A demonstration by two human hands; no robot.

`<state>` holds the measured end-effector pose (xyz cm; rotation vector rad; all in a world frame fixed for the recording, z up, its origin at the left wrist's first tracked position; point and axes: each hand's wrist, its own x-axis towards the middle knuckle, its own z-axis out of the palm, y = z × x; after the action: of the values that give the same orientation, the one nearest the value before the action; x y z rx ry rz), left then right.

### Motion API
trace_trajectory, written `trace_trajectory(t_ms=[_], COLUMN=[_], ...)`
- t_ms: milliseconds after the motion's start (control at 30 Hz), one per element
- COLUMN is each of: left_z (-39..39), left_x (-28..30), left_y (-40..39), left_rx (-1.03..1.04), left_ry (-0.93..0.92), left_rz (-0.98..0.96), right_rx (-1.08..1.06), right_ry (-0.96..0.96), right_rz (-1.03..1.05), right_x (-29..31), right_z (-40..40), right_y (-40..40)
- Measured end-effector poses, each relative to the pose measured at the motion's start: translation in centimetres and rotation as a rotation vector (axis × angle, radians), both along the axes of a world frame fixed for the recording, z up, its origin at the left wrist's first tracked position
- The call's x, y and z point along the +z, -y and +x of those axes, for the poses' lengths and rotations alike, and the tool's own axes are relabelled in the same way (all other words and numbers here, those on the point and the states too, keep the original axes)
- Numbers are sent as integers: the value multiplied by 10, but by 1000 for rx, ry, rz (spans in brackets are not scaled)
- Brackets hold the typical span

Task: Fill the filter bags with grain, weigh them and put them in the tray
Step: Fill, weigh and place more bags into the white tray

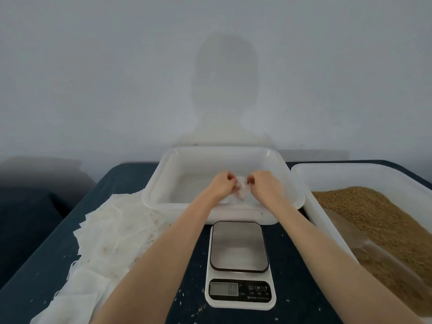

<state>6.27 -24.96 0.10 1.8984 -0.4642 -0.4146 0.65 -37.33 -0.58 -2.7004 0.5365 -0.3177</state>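
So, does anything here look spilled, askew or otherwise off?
Yes, some mess. Loose grains lie scattered on the dark table around the scale, and the empty filter bags sit in an untidy, overlapping heap at the left. The scale's platform is bare.

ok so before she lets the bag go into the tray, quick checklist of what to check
1. Both hands on the filter bag: ok, left hand and right hand pinch it from either side.
2. Bag over the tray: ok, held above its inside.
3. Bag closed at the top: cannot tell, fingers hide it.
4. Scale platform free: ok, nothing on it.
5. Bag was weighed: cannot tell from this view.
6. Empty bags in reach for the next fill: ok, piled left of the scale.
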Motion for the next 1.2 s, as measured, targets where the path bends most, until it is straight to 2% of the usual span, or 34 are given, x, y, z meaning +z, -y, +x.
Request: trace_trajectory(t_ms=[100, 200, 300, 367, 433, 533, 600, 667, 800, 867, 933, 1033, 1200], left_z=[0, 1, 0, 0, 1, -4, -10, -15, -26, -29, -29, -27, -31], left_x=[-6, -2, -7, -6, 1, 15, 24, 31, 26, 12, -6, -35, -48], left_y=[7, 9, 6, 2, -3, -25, -51, -83, -154, -187, -214, -236, -241], left_rx=[-71, -84, -41, -41, -91, -178, -91, 76, 511, 647, 655, 537, 624], left_ry=[59, 283, 399, 431, 405, 329, 323, 398, 689, 726, 669, 554, 588], left_rz=[307, 662, 916, 993, 980, 837, 649, 539, 633, 698, 821, 1026, 916], right_rx=[20, 100, 188, 228, 255, 269, 257, 258, 327, 337, 321, 302, 345], right_ry=[-91, -130, -241, -344, -397, -348, -288, -224, -26, 21, 32, 51, 47], right_rz=[73, 124, 99, 26, 25, 105, 127, 86, 103, 106, 69, 48, 42], right_x=[-12, -2, 6, 6, 4, 4, 9, 15, 23, 21, 19, 17, 17], right_z=[1, 7, 10, 11, 10, 4, -1, -6, -23, -34, -44, -58, -73], right_y=[4, 3, -3, -8, -9, -5, -5, -6, -15, -20, -24, -32, -56])
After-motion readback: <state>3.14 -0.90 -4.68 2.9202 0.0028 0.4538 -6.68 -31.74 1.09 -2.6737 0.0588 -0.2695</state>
